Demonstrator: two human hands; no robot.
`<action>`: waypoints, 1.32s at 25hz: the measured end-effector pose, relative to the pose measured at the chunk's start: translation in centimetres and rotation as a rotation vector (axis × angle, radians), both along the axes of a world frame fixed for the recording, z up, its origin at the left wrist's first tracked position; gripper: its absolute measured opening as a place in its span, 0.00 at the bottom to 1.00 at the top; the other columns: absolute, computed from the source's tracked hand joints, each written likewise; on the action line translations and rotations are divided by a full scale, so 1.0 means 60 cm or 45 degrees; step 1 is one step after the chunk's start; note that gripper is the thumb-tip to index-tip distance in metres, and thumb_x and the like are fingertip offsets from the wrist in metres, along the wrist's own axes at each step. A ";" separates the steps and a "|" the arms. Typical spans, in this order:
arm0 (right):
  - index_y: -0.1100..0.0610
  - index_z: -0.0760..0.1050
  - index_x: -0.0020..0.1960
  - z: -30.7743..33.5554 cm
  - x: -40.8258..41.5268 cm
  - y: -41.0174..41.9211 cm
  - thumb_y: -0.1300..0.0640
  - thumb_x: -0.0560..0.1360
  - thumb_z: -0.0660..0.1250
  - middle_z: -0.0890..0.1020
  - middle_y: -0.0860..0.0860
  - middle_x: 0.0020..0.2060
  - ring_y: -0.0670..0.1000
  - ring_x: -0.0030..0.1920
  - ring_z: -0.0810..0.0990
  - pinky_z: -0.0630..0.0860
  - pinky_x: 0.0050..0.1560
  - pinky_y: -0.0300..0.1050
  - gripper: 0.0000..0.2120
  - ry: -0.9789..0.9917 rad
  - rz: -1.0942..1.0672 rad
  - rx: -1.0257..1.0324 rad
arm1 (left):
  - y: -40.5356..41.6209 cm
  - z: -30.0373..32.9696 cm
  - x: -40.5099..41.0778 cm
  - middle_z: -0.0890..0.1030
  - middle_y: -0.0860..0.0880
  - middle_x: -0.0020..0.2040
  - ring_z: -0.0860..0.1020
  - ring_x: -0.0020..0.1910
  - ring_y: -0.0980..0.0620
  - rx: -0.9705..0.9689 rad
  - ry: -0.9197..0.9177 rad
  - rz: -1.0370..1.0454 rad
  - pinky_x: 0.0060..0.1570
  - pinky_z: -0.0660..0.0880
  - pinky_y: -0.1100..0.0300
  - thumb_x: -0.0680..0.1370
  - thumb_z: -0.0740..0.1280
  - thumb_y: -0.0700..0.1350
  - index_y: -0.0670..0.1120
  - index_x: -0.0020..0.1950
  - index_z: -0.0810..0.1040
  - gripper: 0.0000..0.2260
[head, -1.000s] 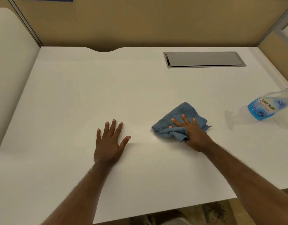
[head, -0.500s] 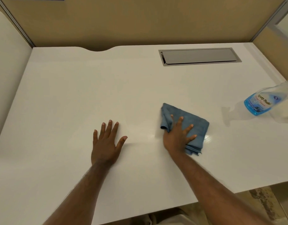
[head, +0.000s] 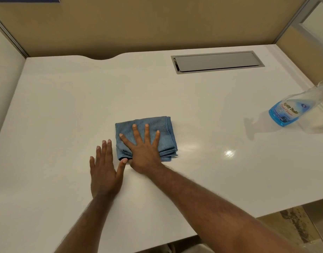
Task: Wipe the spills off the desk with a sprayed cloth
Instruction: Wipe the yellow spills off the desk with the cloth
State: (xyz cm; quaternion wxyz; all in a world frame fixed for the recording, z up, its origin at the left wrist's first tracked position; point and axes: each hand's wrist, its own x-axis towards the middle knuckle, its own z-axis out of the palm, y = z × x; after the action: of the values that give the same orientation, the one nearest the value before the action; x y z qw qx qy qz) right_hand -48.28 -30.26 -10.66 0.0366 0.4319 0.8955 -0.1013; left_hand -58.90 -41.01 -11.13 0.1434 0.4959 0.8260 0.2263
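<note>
A folded blue cloth [head: 163,130] lies flat on the white desk [head: 66,106] near its middle. My right hand [head: 144,152] presses down on the cloth with fingers spread, palm over its near edge. My left hand [head: 104,170] rests flat on the desk just left of the cloth, fingers apart, its thumb almost touching my right hand. A faint wet sheen shows on the desk to the right of the cloth. A clear spray bottle [head: 288,111] with blue liquid and a blue label stands at the desk's right edge.
A grey metal cable hatch [head: 217,62] is set into the desk at the back right. Tan partition walls [head: 157,24] enclose the back and right side; a white panel stands on the left. The desk's front edge runs below my forearms.
My right hand has slid the cloth to the left, up next to my left hand, and the cloth now lies flatter. My left hand has stayed flat on the desk.
</note>
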 end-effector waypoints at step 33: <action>0.54 0.42 0.79 -0.009 0.382 0.175 0.40 0.79 0.50 0.52 0.53 0.79 0.60 0.78 0.47 0.43 0.70 0.76 0.35 0.034 -1.121 0.017 | 0.006 -0.003 0.003 0.47 0.55 0.79 0.43 0.78 0.54 -0.115 0.113 -0.064 0.76 0.41 0.49 0.75 0.38 0.70 0.58 0.78 0.43 0.34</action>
State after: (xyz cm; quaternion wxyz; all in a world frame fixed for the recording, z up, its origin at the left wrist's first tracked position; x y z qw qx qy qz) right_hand -25.38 -19.74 -11.19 -0.0244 0.7710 0.6273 -0.1071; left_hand -58.72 -40.66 -11.30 0.1346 0.5191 0.8282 0.1628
